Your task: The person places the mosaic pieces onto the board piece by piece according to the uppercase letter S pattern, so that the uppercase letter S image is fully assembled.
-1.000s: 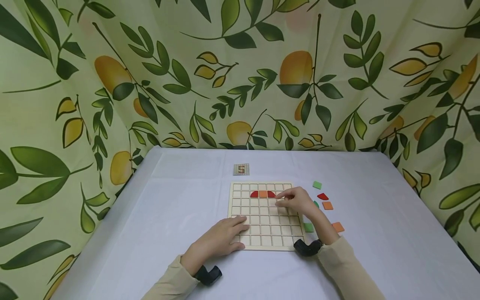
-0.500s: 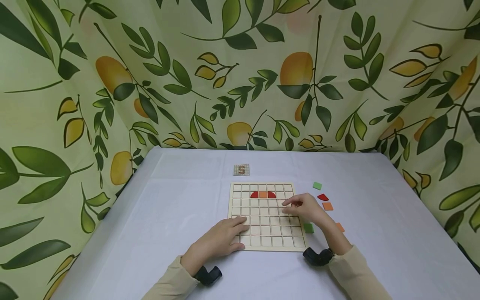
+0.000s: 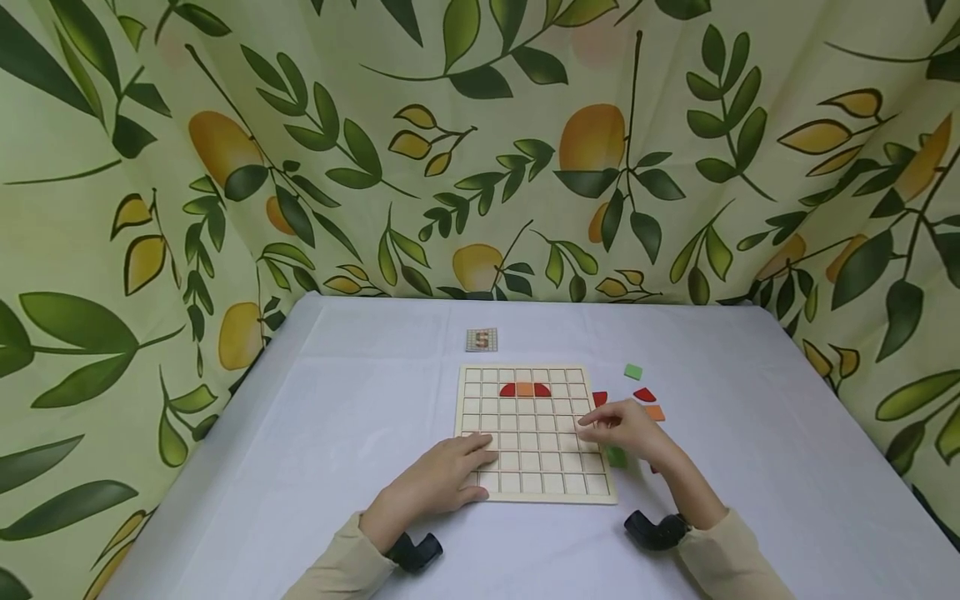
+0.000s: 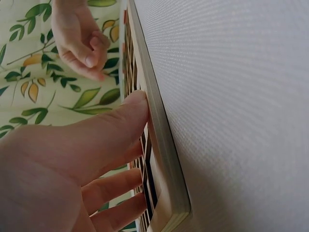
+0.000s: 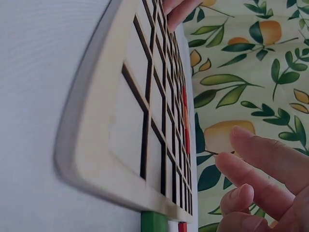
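Note:
A wooden grid board (image 3: 525,433) lies flat on the table. In its upper rows an orange square tile (image 3: 524,389) sits between two red curved tiles (image 3: 507,390). My left hand (image 3: 435,477) rests on the board's near left part, and the left wrist view shows its thumb (image 4: 130,113) on the rim with the other fingers over the grid. Above the board's right edge is my right hand (image 3: 628,430), fingers loosely bent. The right wrist view shows nothing between its fingers (image 5: 260,169).
Right of the board lie loose tiles: a green square (image 3: 633,372), a red curved tile (image 3: 643,394), an orange square (image 3: 655,412), another red one (image 3: 600,398) and a green one (image 3: 617,456) at the board's edge. Behind the board is a small patterned card (image 3: 482,339).
My right hand has moved right and toward me, from over the grid to the board's right edge. A red tile there has come into view. The left hand stays put.

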The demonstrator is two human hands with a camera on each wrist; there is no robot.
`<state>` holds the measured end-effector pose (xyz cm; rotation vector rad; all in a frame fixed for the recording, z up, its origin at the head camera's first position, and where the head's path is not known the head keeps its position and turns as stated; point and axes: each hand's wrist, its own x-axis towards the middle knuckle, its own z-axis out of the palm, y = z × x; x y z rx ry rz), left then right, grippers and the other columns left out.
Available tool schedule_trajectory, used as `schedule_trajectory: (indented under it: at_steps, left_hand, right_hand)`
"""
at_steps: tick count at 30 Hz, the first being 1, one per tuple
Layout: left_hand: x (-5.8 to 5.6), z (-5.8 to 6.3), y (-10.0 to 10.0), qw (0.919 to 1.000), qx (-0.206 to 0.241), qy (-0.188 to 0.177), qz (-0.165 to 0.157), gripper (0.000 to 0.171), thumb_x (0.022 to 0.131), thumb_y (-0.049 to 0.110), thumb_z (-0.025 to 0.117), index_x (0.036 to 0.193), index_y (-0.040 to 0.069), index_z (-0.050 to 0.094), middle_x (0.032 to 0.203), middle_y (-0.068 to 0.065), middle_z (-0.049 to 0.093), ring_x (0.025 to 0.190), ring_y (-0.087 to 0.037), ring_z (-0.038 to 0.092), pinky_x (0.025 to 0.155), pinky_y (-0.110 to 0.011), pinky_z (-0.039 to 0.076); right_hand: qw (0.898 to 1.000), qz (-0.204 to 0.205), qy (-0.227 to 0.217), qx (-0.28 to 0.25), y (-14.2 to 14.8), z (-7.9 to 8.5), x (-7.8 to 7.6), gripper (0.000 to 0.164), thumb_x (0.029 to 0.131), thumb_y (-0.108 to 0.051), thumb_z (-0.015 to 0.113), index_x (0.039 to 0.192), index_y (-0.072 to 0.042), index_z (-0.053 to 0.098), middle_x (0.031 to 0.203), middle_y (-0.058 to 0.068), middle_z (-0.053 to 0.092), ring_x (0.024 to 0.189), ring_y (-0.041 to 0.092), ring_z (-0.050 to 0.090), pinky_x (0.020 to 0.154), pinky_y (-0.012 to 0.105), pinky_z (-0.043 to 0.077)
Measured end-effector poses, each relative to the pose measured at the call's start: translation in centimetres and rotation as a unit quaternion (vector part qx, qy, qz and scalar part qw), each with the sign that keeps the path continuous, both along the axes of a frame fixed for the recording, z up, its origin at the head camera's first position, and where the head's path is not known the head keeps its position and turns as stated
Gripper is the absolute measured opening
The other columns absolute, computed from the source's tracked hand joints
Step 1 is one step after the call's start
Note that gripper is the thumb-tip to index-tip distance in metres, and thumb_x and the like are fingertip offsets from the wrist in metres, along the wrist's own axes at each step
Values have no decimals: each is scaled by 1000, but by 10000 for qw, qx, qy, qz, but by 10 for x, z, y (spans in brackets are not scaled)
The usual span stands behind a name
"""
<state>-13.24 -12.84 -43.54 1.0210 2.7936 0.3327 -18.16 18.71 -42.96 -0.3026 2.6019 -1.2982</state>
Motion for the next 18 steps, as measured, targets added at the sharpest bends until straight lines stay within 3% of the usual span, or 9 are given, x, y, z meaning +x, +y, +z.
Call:
schedule_trajectory:
  at_steps: [18]
  left_hand:
    - [1, 0, 1, 10000, -20, 85, -25, 52, 94, 30, 72, 139, 8, 59, 150, -12, 52, 139, -30, 49, 115, -43, 42]
  right_hand:
    - [9989, 359, 253, 169, 32, -11, 4, 22, 80, -9, 83, 97, 4, 77, 69, -2, 52, 65, 9, 44, 55, 20, 35]
